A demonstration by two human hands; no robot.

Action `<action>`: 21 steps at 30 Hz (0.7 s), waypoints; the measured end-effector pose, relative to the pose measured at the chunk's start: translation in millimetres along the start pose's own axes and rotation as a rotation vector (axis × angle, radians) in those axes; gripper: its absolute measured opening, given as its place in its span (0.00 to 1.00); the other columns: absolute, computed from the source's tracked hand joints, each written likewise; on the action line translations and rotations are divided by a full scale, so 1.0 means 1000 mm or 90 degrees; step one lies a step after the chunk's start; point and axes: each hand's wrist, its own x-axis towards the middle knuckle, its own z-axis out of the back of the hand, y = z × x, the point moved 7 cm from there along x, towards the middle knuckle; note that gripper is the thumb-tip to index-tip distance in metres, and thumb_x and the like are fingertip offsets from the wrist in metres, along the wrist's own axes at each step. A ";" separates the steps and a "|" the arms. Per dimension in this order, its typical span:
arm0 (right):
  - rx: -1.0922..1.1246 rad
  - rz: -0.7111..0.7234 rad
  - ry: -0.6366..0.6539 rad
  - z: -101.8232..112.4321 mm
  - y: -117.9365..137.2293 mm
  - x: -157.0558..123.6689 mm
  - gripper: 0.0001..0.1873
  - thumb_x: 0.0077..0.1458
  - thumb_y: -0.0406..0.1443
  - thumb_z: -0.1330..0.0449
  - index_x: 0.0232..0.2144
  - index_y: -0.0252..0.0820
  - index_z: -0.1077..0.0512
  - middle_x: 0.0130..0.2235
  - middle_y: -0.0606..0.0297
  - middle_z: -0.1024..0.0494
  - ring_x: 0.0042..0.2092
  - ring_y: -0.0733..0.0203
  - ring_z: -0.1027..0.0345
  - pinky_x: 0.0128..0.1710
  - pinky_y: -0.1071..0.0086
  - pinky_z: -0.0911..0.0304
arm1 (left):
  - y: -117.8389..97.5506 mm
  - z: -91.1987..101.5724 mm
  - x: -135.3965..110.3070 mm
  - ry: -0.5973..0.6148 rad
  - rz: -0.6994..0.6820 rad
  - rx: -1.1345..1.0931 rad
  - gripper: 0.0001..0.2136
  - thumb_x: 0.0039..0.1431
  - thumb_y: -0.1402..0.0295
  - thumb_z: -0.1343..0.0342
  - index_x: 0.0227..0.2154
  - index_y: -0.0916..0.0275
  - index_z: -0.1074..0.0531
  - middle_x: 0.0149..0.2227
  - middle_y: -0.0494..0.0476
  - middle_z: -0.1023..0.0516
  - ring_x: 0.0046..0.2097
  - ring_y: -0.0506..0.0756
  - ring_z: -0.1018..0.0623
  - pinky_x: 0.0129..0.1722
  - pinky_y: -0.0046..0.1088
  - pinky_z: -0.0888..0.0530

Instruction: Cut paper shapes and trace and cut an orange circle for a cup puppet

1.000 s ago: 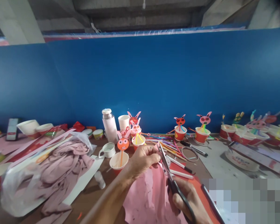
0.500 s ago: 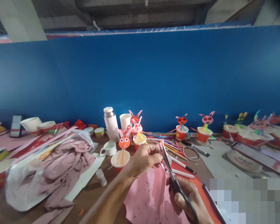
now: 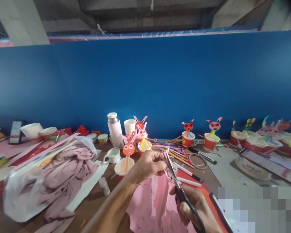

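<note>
My left hand [image 3: 149, 166] is closed in a pinch on the top edge of a pink paper sheet [image 3: 155, 207], held up just above the table. My right hand [image 3: 196, 210] grips black-handled scissors [image 3: 176, 181] whose blades point up and away, their tips right beside my left fingers at the paper's edge. Whether the blades are cutting into the paper I cannot tell. An orange sheet [image 3: 201, 191] lies under the pink one.
Paper cups with paper animal faces on sticks [image 3: 128, 155] stand behind my hands and along the blue wall. A white flask [image 3: 114, 129], a mug [image 3: 113, 155], markers [image 3: 201, 154], coloured sticks, a tape ring [image 3: 197, 160] and a bag of pink cloth [image 3: 63, 174] crowd the table.
My hands, the paper and the scissors stay almost where they were. The scissor blades shifted slightly along the paper's edge, and my view moved a little.
</note>
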 end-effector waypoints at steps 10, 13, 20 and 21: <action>-0.019 0.055 -0.044 0.000 0.009 0.002 0.27 0.41 0.56 0.39 0.29 0.38 0.31 0.15 0.75 0.39 0.17 0.72 0.51 0.17 0.76 0.48 | 0.009 -0.006 0.004 -0.019 0.004 -0.039 0.09 0.45 0.65 0.42 0.23 0.67 0.30 0.23 0.52 0.29 0.23 0.48 0.30 0.26 0.25 0.32; -0.013 0.066 -0.051 -0.001 0.013 0.002 0.26 0.41 0.56 0.39 0.28 0.39 0.32 0.15 0.75 0.39 0.17 0.72 0.51 0.17 0.76 0.47 | 0.007 -0.009 0.004 -0.034 -0.005 -0.058 0.11 0.44 0.62 0.40 0.23 0.67 0.30 0.24 0.52 0.29 0.24 0.47 0.30 0.27 0.24 0.32; -0.051 0.050 -0.008 -0.004 0.014 0.002 0.26 0.42 0.57 0.41 0.19 0.40 0.37 0.15 0.73 0.39 0.17 0.71 0.50 0.17 0.76 0.46 | 0.001 -0.010 0.000 -0.047 -0.007 -0.075 0.08 0.42 0.65 0.43 0.22 0.65 0.31 0.22 0.52 0.28 0.26 0.49 0.28 0.29 0.25 0.31; -0.056 0.048 0.001 -0.004 0.013 0.002 0.26 0.42 0.57 0.41 0.18 0.40 0.37 0.15 0.72 0.39 0.18 0.71 0.50 0.18 0.75 0.45 | 0.001 -0.009 0.000 -0.047 -0.006 -0.073 0.07 0.42 0.65 0.43 0.21 0.65 0.32 0.22 0.52 0.28 0.26 0.50 0.28 0.29 0.25 0.31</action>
